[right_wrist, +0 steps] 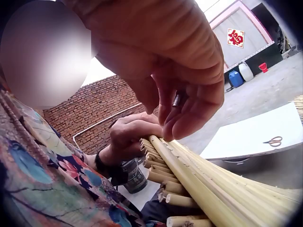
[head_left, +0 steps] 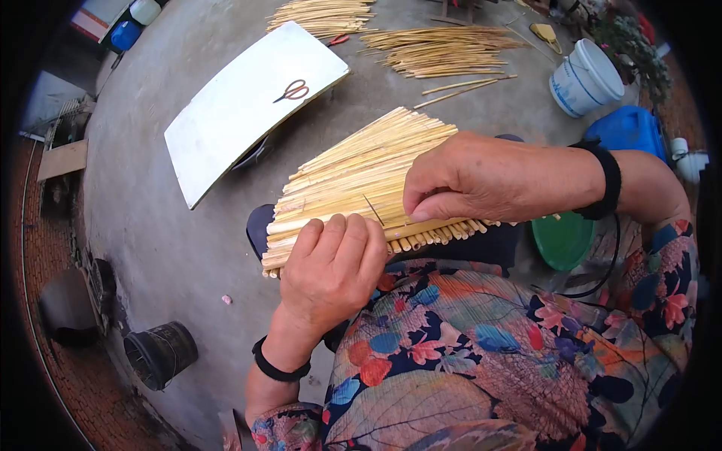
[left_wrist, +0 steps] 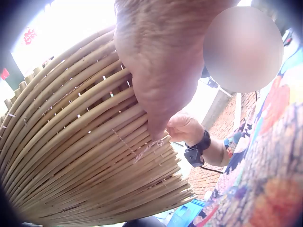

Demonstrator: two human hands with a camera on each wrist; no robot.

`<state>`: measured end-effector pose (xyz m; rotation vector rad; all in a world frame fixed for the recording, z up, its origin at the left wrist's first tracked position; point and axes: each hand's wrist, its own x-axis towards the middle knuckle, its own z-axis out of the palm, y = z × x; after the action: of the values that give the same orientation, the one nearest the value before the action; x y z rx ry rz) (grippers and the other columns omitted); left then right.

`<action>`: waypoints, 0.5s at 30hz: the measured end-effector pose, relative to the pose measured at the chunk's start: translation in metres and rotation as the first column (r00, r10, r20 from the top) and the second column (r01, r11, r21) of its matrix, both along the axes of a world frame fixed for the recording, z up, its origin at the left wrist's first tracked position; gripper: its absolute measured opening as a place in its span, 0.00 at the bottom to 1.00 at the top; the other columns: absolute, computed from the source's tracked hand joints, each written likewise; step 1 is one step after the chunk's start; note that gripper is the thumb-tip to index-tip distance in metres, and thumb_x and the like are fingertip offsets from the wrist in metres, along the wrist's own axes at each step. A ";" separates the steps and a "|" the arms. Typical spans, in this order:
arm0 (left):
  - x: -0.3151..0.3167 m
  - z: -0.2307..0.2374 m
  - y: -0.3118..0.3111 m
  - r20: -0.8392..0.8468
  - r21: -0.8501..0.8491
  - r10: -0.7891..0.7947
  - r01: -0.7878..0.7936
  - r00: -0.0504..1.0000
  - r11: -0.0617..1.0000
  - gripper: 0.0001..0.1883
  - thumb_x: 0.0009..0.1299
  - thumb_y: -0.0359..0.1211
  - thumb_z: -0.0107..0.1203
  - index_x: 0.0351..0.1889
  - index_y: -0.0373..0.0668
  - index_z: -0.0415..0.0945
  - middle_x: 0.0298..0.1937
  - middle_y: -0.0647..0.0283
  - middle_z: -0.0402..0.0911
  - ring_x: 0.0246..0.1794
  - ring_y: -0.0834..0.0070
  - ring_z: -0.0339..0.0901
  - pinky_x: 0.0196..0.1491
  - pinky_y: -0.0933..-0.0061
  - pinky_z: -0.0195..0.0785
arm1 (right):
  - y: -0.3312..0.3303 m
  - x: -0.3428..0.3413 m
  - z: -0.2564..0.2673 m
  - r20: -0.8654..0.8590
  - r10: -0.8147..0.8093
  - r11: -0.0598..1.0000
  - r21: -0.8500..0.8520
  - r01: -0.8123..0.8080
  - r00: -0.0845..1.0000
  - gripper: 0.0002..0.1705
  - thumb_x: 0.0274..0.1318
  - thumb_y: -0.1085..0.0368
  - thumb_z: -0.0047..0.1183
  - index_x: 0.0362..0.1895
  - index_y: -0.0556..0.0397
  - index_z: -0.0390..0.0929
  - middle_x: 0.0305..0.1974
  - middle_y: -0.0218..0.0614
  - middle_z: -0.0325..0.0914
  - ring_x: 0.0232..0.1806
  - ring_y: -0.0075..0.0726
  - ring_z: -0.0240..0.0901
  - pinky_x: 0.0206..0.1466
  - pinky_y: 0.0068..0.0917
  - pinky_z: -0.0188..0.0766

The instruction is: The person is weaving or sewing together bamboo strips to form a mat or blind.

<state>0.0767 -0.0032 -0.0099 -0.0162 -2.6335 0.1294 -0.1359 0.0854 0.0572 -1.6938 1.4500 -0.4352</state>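
A fan-shaped mat of pale plant stalks (head_left: 361,169) lies across the person's lap, with one thicker stalk (right_wrist: 189,177) running crosswise near its cut ends. The left hand (head_left: 335,263) grips the mat's near edge, fingers on top and thumb underneath. Close to the crosswise stalk, the right hand (head_left: 466,180) has curled fingers, thumb and fingertips drawn together; I cannot tell what they pinch. A ridged metal ring (right_wrist: 177,100) sits on one of its fingers. Between the hands, a thin dark needle (head_left: 373,210) sticks up from the mat. Pinkish thread (left_wrist: 149,150) stitches the underside.
Scissors (head_left: 295,90) rest on a white board (head_left: 241,101) ahead. Beyond lie bundles of stalks (head_left: 436,52) and red-handled pliers (head_left: 339,39). A white bucket (head_left: 587,79), blue container (head_left: 628,129) and green basin (head_left: 562,242) stand right; a black bucket (head_left: 160,355) stands left.
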 end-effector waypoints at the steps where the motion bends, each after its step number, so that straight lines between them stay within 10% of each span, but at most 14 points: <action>1: 0.002 -0.003 0.006 -0.030 0.013 0.022 -0.022 0.999 1.000 0.11 0.57 0.33 0.53 0.36 0.36 0.74 0.32 0.61 0.74 0.34 0.70 0.74 0.38 0.69 0.66 | -0.014 0.006 -0.016 0.071 0.072 0.995 -0.067 -0.067 0.995 0.14 0.59 0.61 0.50 0.32 0.63 0.76 0.22 0.48 0.73 0.23 0.41 0.69 0.30 0.33 0.66; 6: 0.014 -0.007 0.013 -0.056 0.031 0.085 -0.084 0.995 0.996 0.10 0.57 0.32 0.52 0.35 0.37 0.74 0.32 0.61 0.75 0.35 0.69 0.74 0.39 0.68 0.66 | -0.027 0.021 -0.037 0.138 0.025 0.994 0.105 -0.040 0.990 0.14 0.57 0.61 0.51 0.29 0.62 0.75 0.20 0.47 0.72 0.22 0.38 0.67 0.29 0.34 0.66; 9: 0.023 -0.011 0.013 -0.054 0.018 0.072 -0.071 0.996 0.997 0.11 0.56 0.33 0.52 0.34 0.37 0.74 0.31 0.61 0.75 0.33 0.69 0.74 0.38 0.69 0.66 | -0.027 0.032 -0.048 0.264 -0.058 0.945 0.325 -0.032 0.963 0.12 0.61 0.62 0.52 0.30 0.60 0.73 0.19 0.28 0.68 0.24 0.19 0.61 0.29 0.23 0.62; 12: 0.029 -0.011 0.012 -0.063 0.053 0.089 -0.085 0.994 0.995 0.11 0.55 0.32 0.52 0.34 0.36 0.74 0.30 0.60 0.74 0.32 0.69 0.74 0.38 0.70 0.66 | -0.026 0.038 -0.055 0.196 0.080 0.994 -0.092 -0.063 0.977 0.13 0.61 0.62 0.52 0.29 0.59 0.73 0.20 0.24 0.67 0.24 0.17 0.61 0.27 0.20 0.62; 15: 0.035 -0.008 0.006 -0.058 0.076 0.051 -0.046 0.997 0.996 0.11 0.53 0.32 0.52 0.32 0.36 0.74 0.30 0.61 0.74 0.32 0.70 0.73 0.36 0.73 0.65 | -0.031 0.047 -0.046 0.325 -0.107 0.960 0.279 0.013 0.940 0.13 0.61 0.62 0.52 0.28 0.58 0.73 0.21 0.24 0.69 0.24 0.15 0.63 0.26 0.16 0.61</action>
<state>0.1115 0.0027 -0.0176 0.0762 -2.5781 0.0473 -0.0893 0.0540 0.0110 -1.2849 1.2466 -0.5066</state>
